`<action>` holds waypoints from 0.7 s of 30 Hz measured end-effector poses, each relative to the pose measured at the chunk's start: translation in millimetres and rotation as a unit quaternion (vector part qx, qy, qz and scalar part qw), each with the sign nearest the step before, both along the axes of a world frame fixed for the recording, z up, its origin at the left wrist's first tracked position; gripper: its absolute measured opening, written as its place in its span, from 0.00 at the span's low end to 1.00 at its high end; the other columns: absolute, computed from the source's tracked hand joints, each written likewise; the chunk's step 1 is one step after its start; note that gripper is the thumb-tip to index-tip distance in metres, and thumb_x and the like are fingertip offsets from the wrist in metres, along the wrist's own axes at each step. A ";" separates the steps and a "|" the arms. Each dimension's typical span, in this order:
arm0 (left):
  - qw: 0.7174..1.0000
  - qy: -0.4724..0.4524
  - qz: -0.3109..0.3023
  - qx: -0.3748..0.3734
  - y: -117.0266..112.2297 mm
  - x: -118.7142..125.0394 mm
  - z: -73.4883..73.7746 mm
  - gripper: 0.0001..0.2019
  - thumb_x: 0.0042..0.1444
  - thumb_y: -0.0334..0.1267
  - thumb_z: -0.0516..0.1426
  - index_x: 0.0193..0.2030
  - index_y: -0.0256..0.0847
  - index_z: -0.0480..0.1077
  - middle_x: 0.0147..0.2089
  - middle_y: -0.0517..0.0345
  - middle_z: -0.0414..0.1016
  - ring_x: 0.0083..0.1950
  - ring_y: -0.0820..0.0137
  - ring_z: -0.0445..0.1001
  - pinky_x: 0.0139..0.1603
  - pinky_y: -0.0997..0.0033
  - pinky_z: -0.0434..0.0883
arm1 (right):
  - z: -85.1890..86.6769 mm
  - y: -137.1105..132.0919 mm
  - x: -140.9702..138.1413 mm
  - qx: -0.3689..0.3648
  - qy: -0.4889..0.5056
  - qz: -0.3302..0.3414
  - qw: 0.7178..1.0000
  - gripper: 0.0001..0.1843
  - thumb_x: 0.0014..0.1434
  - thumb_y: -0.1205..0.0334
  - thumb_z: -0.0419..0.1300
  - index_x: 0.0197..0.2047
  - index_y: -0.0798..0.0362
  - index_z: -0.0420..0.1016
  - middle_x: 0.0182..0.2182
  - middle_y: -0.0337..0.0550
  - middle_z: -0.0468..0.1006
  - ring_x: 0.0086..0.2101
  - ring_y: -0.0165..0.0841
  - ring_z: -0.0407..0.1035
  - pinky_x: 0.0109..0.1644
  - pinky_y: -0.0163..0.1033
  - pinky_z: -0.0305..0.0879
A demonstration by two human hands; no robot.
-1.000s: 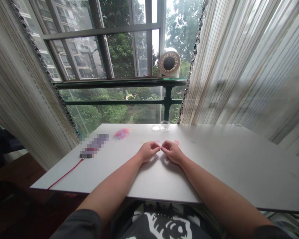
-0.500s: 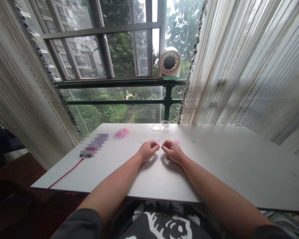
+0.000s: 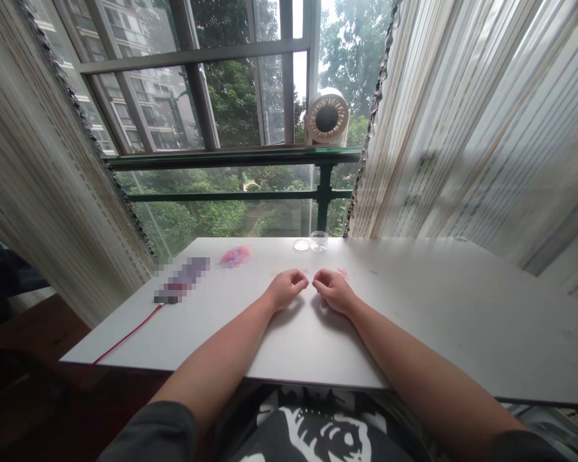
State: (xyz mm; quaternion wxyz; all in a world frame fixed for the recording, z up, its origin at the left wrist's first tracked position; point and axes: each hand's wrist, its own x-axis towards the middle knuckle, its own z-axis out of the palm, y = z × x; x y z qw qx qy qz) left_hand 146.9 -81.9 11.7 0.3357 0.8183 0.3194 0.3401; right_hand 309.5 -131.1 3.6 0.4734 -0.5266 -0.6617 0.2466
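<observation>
My left hand hovers just above the white table, thumb and forefinger pinched together. Close beside it, my right hand makes the same pinch, its fingertips facing the left ones across a narrow gap. Whatever sits between the fingertips is too small to make out. Just behind the right hand lies a small pink cluster, and a little teal patch is to its right. Beyond the hands stand a clear round tub and a flat clear lid.
A pink and purple heap of tiny pieces lies at the back left. Nearer the left edge is a pixelated flat object with a red cable running over the edge. A white fan stands by the window, between curtains.
Both hands keep nearly the same pinched pose and place. The view has shifted very slightly.
</observation>
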 end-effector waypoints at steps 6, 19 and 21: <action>1.000 0.000 0.012 0.019 0.2 0.7 3.9 0.10 0.50 0.41 0.52 0.31 0.37 0.69 0.30 0.57 0.72 0.31 0.73 0.67 0.32 0.75 0.64 | 4.4 -0.8 0.6 0.012 0.004 -0.009 1.000 0.05 0.49 0.61 0.51 0.25 0.54 0.64 0.17 0.33 0.64 0.19 0.26 0.57 0.25 0.32 0.54; 1.000 0.003 0.000 0.008 1.4 -0.8 2.6 0.10 0.49 0.41 0.52 0.30 0.37 0.69 0.29 0.58 0.71 0.29 0.74 0.66 0.32 0.75 0.64 | 3.0 0.0 1.8 -0.005 0.026 0.005 1.000 0.05 0.48 0.61 0.52 0.26 0.54 0.64 0.16 0.33 0.64 0.17 0.24 0.57 0.21 0.31 0.53; 1.000 0.007 -0.015 0.009 -2.7 1.4 2.3 0.10 0.49 0.41 0.52 0.30 0.36 0.69 0.29 0.58 0.71 0.29 0.74 0.66 0.32 0.75 0.64 | 3.6 -1.1 0.9 -0.005 0.017 0.010 1.000 0.05 0.47 0.62 0.52 0.26 0.54 0.64 0.17 0.34 0.65 0.18 0.25 0.58 0.22 0.31 0.54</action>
